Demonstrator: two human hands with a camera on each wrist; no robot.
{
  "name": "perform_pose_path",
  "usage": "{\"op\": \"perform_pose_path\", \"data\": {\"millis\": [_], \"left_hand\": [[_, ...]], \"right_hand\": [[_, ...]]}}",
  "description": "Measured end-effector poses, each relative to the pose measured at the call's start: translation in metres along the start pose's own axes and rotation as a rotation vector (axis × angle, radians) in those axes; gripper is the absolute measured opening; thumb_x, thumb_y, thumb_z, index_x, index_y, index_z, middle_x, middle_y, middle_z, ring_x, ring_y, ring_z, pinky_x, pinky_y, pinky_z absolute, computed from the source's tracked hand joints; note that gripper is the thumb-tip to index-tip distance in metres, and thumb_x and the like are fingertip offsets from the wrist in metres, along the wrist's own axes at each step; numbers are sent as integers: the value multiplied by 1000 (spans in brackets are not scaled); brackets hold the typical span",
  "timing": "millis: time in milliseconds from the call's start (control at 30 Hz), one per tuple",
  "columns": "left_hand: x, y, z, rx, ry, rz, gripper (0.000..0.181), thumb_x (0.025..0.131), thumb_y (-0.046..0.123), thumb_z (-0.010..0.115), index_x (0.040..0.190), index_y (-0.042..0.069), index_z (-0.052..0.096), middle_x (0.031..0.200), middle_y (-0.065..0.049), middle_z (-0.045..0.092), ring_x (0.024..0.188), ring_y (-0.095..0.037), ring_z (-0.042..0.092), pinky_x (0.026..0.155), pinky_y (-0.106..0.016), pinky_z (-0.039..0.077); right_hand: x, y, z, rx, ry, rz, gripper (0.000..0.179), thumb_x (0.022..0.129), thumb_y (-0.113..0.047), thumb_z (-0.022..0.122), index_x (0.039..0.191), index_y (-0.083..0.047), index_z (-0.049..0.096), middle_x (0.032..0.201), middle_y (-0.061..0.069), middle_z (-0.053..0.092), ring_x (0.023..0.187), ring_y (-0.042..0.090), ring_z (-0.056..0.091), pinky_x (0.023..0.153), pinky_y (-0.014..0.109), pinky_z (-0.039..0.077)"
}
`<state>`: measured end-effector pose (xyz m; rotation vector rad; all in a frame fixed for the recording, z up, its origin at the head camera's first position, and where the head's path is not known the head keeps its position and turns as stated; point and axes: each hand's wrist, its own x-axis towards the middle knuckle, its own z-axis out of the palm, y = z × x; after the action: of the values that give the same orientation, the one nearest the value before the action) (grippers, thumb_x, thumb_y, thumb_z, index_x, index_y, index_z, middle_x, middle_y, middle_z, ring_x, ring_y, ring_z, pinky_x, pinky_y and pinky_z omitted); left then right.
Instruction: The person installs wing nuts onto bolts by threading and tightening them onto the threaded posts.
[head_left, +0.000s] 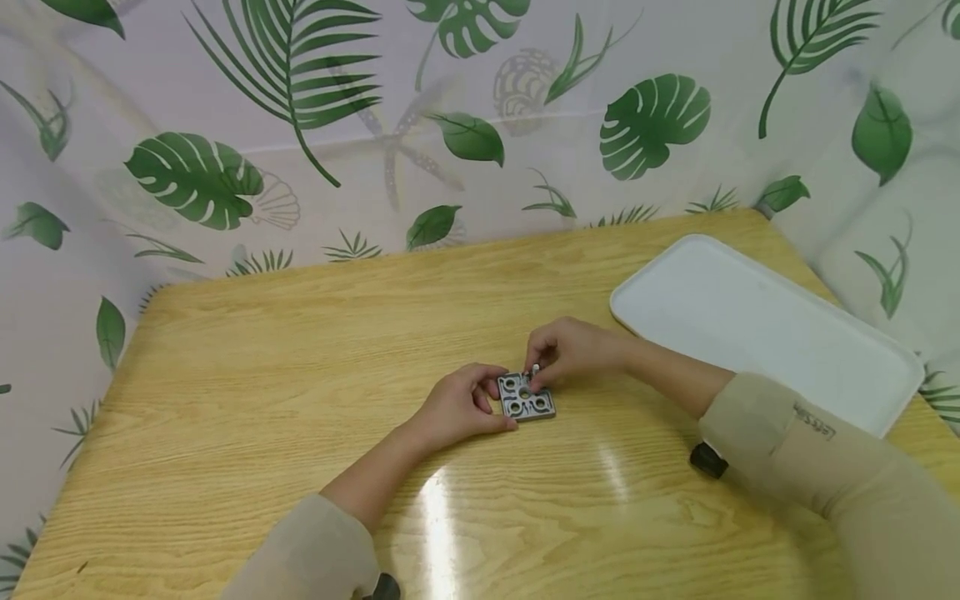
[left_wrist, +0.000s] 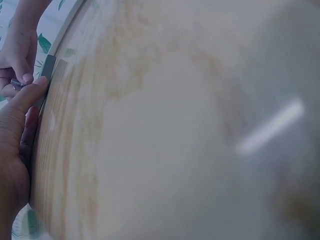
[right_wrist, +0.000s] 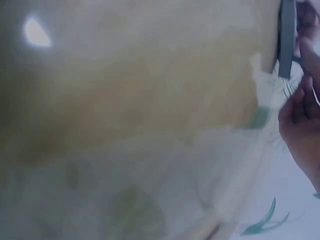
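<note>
A small square grey plate (head_left: 528,409) with several round holes and dark markings lies on the wooden table in the head view. My left hand (head_left: 453,408) grips it from the left, thumb along the near edge and fingers at the far left corner. Over its far right part, my right hand (head_left: 573,346) pinches a small silvery metal pin (head_left: 536,368) close above the holes. The left wrist view catches the plate's side edge (left_wrist: 48,67), with the left thumb against it. In the right wrist view the plate (right_wrist: 286,40) appears edge-on beside the right hand's fingers.
A white rectangular tray (head_left: 750,308) stands at the right side of the wooden table (head_left: 300,367), beyond the right forearm. Behind the table hangs a leaf-patterned cloth (head_left: 360,200). A dark wrist device (head_left: 708,460) shows under the right sleeve.
</note>
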<state>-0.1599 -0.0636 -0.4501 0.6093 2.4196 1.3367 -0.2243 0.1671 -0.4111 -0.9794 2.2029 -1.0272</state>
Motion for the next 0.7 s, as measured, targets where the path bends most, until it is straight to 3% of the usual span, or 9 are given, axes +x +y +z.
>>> {"op": "perform_pose_path", "data": {"millis": [167, 300, 400, 467, 567, 700], "left_hand": [[1, 0, 0, 2, 7, 8, 66, 71, 25, 84, 128, 8, 56, 94, 1, 57, 71, -10, 56, 63, -21, 49], [1, -1, 1, 4, 17, 18, 65, 70, 24, 85, 126, 7, 57, 93, 1, 57, 70, -9, 56, 63, -21, 49], [1, -1, 1, 7, 15, 21, 64, 70, 24, 84, 126, 8, 57, 93, 2, 57, 71, -9, 56, 64, -21, 49], [0, -1, 1, 9, 12, 20, 64, 70, 25, 84, 126, 8, 57, 93, 2, 57, 71, -9, 56, 64, -22, 49], [0, -1, 1, 8, 10, 17, 64, 70, 25, 84, 126, 8, 57, 93, 2, 57, 71, -9, 56, 64, -22, 48], [0, -2, 2, 15, 13, 13, 65, 70, 25, 85, 126, 8, 57, 93, 2, 57, 71, -10, 56, 64, -22, 48]], "right_hand": [[-6, -6, 18, -81, 214, 108, 16, 76, -19, 79, 76, -8, 67, 64, -4, 58, 58, 6, 48, 52, 19, 39], [-10, -16, 36, -138, 394, 211, 20, 77, -21, 79, 72, -8, 63, 63, -3, 58, 57, 7, 47, 51, 21, 37], [-12, -22, 45, -183, 467, 266, 24, 77, -25, 79, 71, -10, 61, 60, -3, 56, 54, 7, 45, 49, 21, 36], [-12, -24, 46, -208, 461, 284, 26, 76, -29, 80, 75, -9, 62, 61, -3, 55, 55, 8, 46, 50, 22, 37], [-14, -24, 39, -241, 367, 260, 35, 74, -33, 81, 92, -7, 65, 71, -2, 57, 63, 10, 49, 56, 24, 41], [-17, -16, 18, -224, 146, 64, 56, 75, -21, 81, 122, -2, 57, 99, 5, 59, 80, 16, 51, 70, 28, 44]]}}
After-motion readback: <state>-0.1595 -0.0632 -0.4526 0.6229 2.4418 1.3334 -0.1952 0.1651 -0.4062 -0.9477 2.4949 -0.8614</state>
